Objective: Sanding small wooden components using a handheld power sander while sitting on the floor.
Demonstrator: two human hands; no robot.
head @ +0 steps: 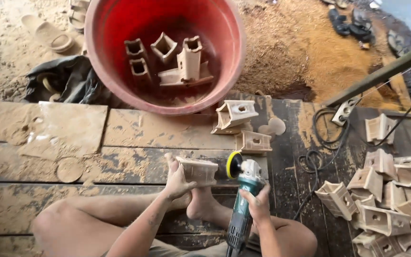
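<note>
My left hand grasps a tan carved hollow wooden block at lower centre of the frame, braced above my bare feet. My right hand is clenched around a green-bodied angle grinder; its yellow-rimmed sanding disc sits just beside the block's right end. A large red plastic tub at upper centre contains similar blocks. A further pile of wooden blocks lies at lower right on the dusty dark plank floor.
</note>
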